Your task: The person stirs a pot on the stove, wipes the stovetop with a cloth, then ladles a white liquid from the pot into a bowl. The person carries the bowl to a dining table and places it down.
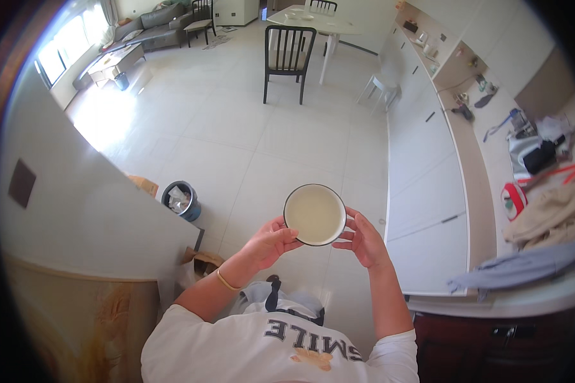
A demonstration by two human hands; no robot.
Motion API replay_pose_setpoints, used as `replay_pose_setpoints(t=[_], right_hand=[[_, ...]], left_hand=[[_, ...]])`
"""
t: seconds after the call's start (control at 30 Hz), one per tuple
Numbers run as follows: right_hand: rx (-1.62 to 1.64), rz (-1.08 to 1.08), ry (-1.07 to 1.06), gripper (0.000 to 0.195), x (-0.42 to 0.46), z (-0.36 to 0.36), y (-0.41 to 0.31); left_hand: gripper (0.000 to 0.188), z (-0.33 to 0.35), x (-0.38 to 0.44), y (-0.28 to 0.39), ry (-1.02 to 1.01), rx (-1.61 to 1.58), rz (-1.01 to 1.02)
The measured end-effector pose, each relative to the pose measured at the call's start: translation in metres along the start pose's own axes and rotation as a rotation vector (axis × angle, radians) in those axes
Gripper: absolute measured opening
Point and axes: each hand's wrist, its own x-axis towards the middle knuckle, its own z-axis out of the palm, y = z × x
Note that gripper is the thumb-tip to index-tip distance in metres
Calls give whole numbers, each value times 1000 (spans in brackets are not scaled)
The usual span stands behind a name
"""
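Observation:
A white bowl with a dark rim (315,215) is held out in front of my body, over the tiled floor. Pale, cloudy liquid fills much of it. My left hand (274,242) grips the bowl's lower left side, its thumb over the rim and its fingers beneath. My right hand (364,239) supports the bowl's right side with spread fingers; its palm is turned towards the bowl. A gold-coloured bangle (228,280) circles my left wrist.
A waste bin (181,201) holding crumpled litter stands left, near a wall end. Ahead are a black chair (290,52), a white table (316,20) and a white stool (379,88). White cabinets (424,167) line the right side, with clothes (541,220) on their counter.

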Motion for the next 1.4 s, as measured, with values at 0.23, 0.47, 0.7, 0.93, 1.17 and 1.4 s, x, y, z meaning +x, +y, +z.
replay_pose_setpoints(t=[0.23, 0.47, 0.7, 0.93, 1.17, 1.4], right_hand=[[-34, -30, -75, 65, 222, -115, -128], [-79, 22, -131, 65, 460, -231, -269], [-9, 29, -118, 58, 674, -318, -377], [57, -40, -52, 50, 882, -379, -487], [-9, -83, -103, 50, 1104, -436, -597], [-33, -6, -196, 47, 1338, -476, -695]], left_hand=[[40, -8, 259, 89, -47, 9, 34], [43, -7, 524, 183, -31, -13, 71], [56, -35, 753, 284, -69, 11, 35], [63, -62, 982, 416, -82, 163, -9], [83, -101, 1204, 525, -116, 246, 123], [85, -154, 1390, 629, 35, 213, 218]])
